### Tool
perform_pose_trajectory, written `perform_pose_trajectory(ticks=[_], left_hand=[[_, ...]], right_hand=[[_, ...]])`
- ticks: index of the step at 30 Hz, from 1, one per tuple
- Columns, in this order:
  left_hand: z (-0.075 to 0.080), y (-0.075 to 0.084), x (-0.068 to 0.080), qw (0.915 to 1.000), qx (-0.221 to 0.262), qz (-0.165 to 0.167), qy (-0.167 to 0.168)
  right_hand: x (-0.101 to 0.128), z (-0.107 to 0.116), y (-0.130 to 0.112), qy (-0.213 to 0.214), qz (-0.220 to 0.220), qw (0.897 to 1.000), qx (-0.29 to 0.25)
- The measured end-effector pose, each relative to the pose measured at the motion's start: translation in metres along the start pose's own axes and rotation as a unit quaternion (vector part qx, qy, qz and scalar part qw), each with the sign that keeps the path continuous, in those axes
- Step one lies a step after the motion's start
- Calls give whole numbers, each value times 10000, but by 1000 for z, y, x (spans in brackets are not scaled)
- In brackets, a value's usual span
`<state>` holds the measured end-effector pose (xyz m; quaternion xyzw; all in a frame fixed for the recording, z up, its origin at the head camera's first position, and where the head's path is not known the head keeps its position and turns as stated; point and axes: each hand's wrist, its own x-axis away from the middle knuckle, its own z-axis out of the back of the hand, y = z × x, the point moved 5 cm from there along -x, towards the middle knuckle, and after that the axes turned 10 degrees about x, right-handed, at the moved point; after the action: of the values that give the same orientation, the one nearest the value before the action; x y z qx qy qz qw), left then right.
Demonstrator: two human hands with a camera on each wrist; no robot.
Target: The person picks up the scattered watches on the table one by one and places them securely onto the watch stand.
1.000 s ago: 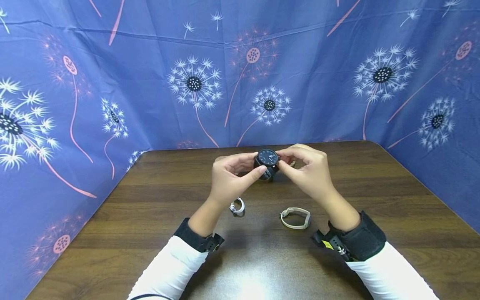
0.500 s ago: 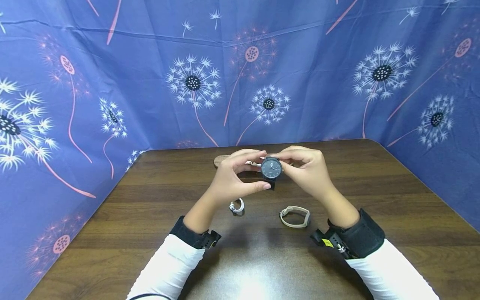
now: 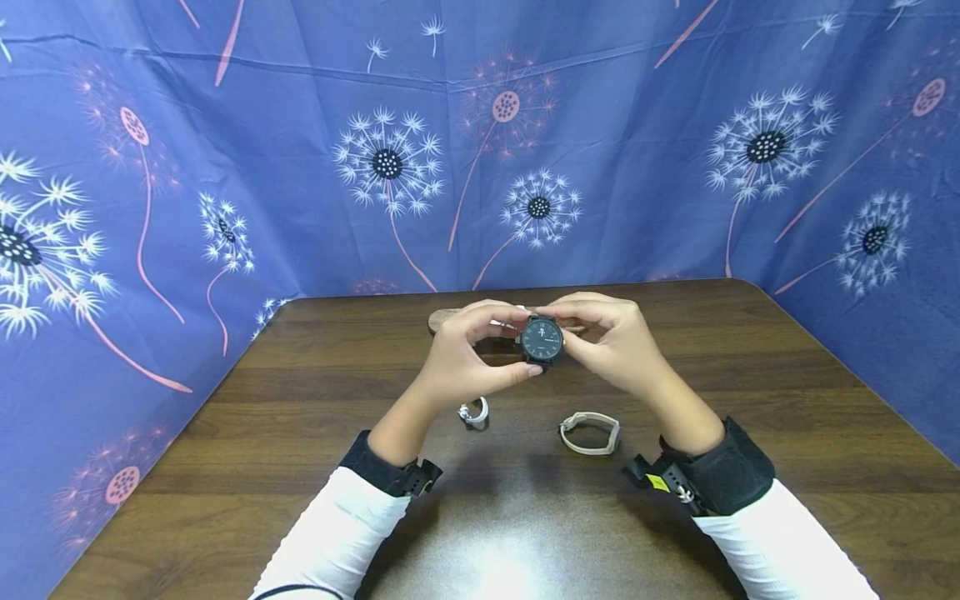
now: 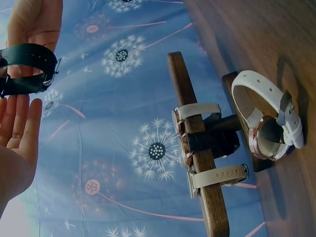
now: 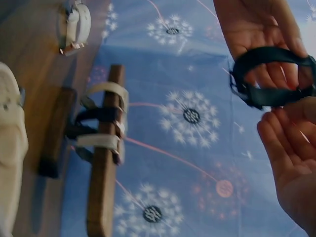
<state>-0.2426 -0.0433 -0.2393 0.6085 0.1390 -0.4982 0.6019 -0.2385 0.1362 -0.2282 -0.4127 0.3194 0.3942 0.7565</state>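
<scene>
A black wristwatch point(image 3: 542, 339) is held up above the table between both hands, its round dial turned toward the head camera. My left hand point(image 3: 472, 354) pinches it from the left, fingertips at the upper edge and thumb at the lower edge. From the right, my right hand point(image 3: 615, 337) grips the side of the case with thumb and fingers. Both wrist views show its black strap point(image 5: 266, 53) looped and buckled. Behind the hands is a wooden watch stand point(image 4: 183, 81), mostly hidden in the head view, whose bar carries a white-strapped, a dark and a cream-strapped watch point(image 4: 219, 176).
On the brown wooden table point(image 3: 315, 467), a white-strapped watch point(image 3: 474, 411) lies below my left hand. A cream-strapped watch point(image 3: 590, 433) rests below my right hand, its strap closed in a loop. Blue dandelion-print cloth point(image 3: 637, 167) hangs behind and along the sides.
The black wristwatch has come down slightly and tipped so its dial faces the head camera more. My left thumb has moved down to its lower edge. The stand's left end has come into view.
</scene>
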Motion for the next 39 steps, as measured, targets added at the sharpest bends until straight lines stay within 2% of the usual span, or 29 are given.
perform_pose_trajectory(ticks=[6,9,12,15,24,28,30,33,37,39], left_hand=[[7,-1,-2,9991,-314,-234,177],[7,-1,-3,9986,-427,-298,133],[6,-1,-3,9978,-555,-368,32],[4,-2,-3,9970,-650,-429,-47],[2,-4,-2,9952,-785,-573,-108],[7,-5,-4,9947,-869,-541,-42],[14,-9,-4,9946,-953,-395,66],[28,-18,0,9929,-1159,16,274],[53,-37,9,9857,-1376,829,503],[67,-47,13,9786,-1545,1240,553]], right_hand=[[-1,5,-9,-893,309,9952,-267],[0,2,-13,-1231,484,9910,225],[0,0,-14,-1157,647,9871,901],[0,0,-14,-985,761,9847,1218],[-1,3,-11,-901,918,9827,1331],[-3,8,-6,-880,815,9830,1389],[-2,13,0,-823,642,9843,1422],[2,22,13,-750,278,9854,1506],[9,30,34,-770,-64,9825,1695],[11,34,44,-776,-174,9809,1774]])
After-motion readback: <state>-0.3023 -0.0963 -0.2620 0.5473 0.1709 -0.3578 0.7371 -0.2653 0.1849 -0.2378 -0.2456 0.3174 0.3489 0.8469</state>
